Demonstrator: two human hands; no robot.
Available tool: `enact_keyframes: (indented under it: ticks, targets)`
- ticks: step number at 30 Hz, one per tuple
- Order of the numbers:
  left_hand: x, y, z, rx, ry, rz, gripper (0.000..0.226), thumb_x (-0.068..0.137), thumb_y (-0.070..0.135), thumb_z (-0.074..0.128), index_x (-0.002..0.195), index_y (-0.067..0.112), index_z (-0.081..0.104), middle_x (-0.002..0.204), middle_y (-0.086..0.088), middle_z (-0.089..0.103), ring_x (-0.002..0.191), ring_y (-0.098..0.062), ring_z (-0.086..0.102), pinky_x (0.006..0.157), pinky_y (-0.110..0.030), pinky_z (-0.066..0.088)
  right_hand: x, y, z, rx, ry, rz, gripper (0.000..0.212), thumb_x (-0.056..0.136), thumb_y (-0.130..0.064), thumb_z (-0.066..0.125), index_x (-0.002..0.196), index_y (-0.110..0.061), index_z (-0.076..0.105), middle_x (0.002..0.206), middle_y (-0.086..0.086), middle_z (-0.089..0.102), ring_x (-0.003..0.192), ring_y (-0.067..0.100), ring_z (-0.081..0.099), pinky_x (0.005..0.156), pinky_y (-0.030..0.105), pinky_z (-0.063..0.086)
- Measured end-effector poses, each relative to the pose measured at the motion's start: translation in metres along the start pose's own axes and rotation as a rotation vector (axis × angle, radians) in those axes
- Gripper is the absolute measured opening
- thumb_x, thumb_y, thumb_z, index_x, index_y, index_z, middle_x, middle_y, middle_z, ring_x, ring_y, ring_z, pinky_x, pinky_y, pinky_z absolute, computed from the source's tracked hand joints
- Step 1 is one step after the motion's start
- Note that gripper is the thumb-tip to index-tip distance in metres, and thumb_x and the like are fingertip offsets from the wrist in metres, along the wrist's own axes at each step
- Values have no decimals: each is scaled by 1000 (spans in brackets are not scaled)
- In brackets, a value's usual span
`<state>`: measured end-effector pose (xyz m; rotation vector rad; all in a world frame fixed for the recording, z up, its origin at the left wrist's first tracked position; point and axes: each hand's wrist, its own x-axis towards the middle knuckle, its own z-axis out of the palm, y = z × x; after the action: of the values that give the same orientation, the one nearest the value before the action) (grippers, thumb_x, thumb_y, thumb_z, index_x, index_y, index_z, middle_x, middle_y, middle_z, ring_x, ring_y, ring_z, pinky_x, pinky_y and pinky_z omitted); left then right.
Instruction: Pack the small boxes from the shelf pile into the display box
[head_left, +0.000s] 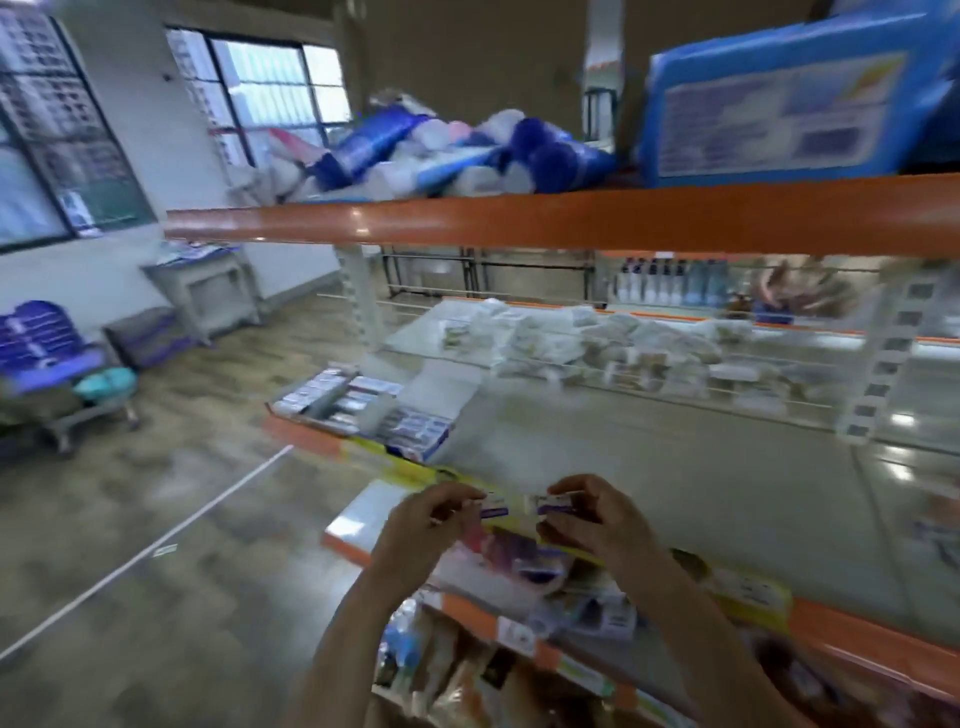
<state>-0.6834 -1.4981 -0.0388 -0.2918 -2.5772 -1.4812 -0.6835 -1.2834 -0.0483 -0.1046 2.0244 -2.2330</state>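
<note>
Just in front of the orange shelf edge (519, 631), both hands meet over the pile of small boxes (524, 564). The left hand (421, 525) and right hand (597, 519) each pinch one end of a small box (519, 506) with curled fingers, its long axis running left to right between them. The display box (363, 410) sits up and to the left of that edge, on the same shelf, partly filled; the left hand is nearer to it, so the carry likely goes that way. Printing on the box is purple and white, but too blurred to read.
</note>
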Motion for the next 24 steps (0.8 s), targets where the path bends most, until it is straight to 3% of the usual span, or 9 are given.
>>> enact_keyframes:
  ticks: [3,5,8,11,15,17,20,24]
  targets:
    - [-1,-27,-46,11,43,-26,18,85,11,66,91,27,70,85,9,70,74,5,60,66,-7,41,17,3,51,-67,-14,-50,21,80,13,61,92,-5,58,67,-2,67,58,8,63,59,18,51]
    - [2,-44,-68,0,83,-37,18,85,11,66,88,29,70,81,8,70,73,6,59,64,-6,40,29,7,76,-62,-19,-38,21,80,12,62,90,-6,57,65,0,65,55,13,59,54,20,49]
    - [9,-69,-93,-2,109,-37,27,86,12,65,83,39,67,78,19,68,71,8,59,63,-5,39,48,10,103,-80,-8,-26,19,81,10,63,87,-8,58,65,7,63,56,23,55,53,30,45]
    - [21,-93,-115,-5,101,-38,34,88,16,63,79,48,66,82,24,68,74,8,60,64,-4,39,76,11,124,-217,10,-95,23,78,2,69,83,-19,62,66,-4,67,58,5,62,56,16,48]
    - [51,-122,-141,6,67,-57,30,90,23,60,87,53,64,91,25,68,84,5,61,71,-6,42,122,7,153,-228,-28,-93,21,80,-1,69,85,-20,63,72,-2,66,67,15,65,58,23,51]
    - [73,-135,-151,-34,62,-58,30,90,21,61,87,50,66,91,22,68,85,2,62,72,-10,45,147,5,166,-255,-12,-142,19,79,-2,71,84,-20,64,69,-4,66,64,14,66,57,23,52]
    - [106,-147,-164,-98,68,-32,24,88,15,62,90,38,68,90,14,70,84,-4,64,73,-18,49,179,-1,180,-362,26,-201,21,78,-7,72,79,-25,62,63,-9,62,57,4,61,53,14,47]
    - [143,-162,-175,-186,79,4,14,83,17,63,91,27,67,85,15,71,76,1,65,65,-9,45,220,-2,188,-612,30,-219,21,78,-17,74,81,-29,59,73,-10,58,65,7,58,63,21,48]
